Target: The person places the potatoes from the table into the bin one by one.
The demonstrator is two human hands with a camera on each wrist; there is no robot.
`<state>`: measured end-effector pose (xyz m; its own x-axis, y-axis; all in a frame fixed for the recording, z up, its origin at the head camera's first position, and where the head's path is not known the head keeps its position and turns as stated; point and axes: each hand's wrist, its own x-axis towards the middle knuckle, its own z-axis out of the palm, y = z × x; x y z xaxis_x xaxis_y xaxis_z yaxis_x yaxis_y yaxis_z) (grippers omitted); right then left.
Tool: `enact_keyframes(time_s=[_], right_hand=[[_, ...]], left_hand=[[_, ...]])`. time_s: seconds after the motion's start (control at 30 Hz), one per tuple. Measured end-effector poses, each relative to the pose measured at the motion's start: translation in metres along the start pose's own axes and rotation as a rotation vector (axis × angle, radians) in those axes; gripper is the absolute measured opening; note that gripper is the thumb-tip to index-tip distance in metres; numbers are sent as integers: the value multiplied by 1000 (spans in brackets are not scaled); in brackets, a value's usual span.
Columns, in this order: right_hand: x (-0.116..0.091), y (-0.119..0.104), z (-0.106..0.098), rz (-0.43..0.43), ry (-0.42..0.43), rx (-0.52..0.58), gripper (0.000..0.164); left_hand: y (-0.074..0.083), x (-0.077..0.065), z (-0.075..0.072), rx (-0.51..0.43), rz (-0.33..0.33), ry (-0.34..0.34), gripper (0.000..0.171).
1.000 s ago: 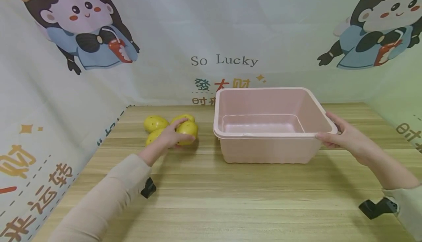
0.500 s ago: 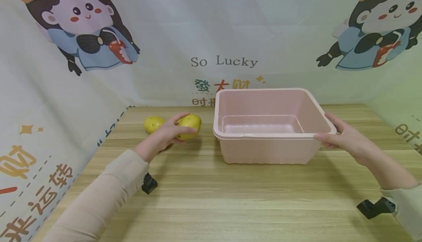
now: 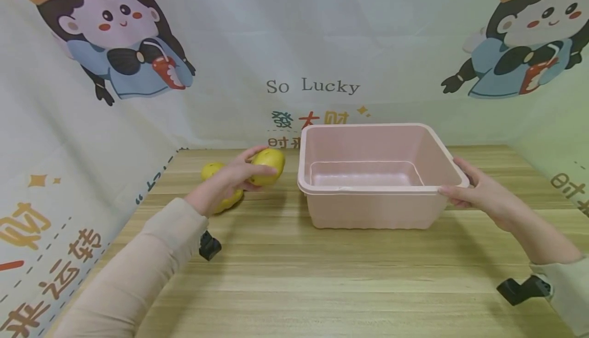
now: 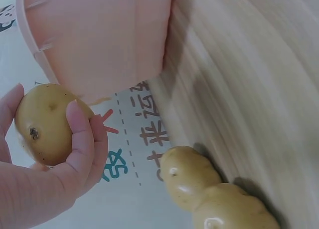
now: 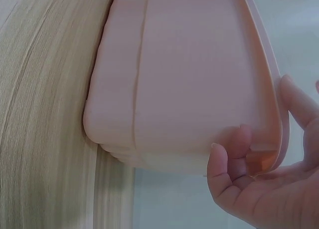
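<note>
The left hand (image 3: pixel 230 177) curls its fingers round a potato (image 3: pixel 269 166), left of the pink tub (image 3: pixel 368 210); the right hand (image 3: pixel 488 195) grips the tub's right rim, fingers bent; other potatoes (image 3: pixel 229 203) lie left.

The wood-grained tabletop (image 3: pixel 349 276) bears a pink tub (image 3: pixel 372 210) (upright, open-topped) and, to its left, yellow potatoes (image 3: pixel 229 203).

Potatoes (image 4: pixel 187 174) yellow; the potato nearest the tub (image 4: pixel 50 121) flecked with dark brown. Tub (image 3: pixel 363 210) plain pale pink throughout. Desk (image 3: pixel 322 276) light yellowish wood, streaked with grain. Backdrop cloth (image 3: pixel 257 31) whitish, I see printed figures (image 3: pixel 133 69) in blue with orange hats, lettering (image 3: pixel 309 119) in teal, red, ochre. Sleeves (image 3: pixel 138 271) beige, wrist cameras (image 3: pixel 209 246) black
</note>
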<state>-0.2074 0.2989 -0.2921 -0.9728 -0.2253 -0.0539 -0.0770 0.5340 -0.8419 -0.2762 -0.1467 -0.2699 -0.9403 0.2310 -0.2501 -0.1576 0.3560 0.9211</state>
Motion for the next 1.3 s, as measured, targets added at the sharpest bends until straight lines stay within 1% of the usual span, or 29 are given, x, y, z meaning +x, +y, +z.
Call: enact_keyframes(time_s=[0.3,0.47,0.77,0.9,1.07,1.3], right_hand=[[-1,-1,-1,-9,2,1,78],[-1,0,-1,-14,-4,12,78],[-2,2,-2,-6,-3,-19,79],[-2,2,-1,-3,-2,-16,80],[-2,1,-2,-2,0,-26,79],[-2,1,-2,-4,-4,-18,79]], left_hand=[[16,-1,-2,36,2,0,80],[27,-2,-2,41,15,-3,79],[47,-5,-1,46,56,-7,78],[55,-5,2,53,65,-12,77],[66,-5,7,37,78,-17,75],[78,1,18,22,97,-47,75]])
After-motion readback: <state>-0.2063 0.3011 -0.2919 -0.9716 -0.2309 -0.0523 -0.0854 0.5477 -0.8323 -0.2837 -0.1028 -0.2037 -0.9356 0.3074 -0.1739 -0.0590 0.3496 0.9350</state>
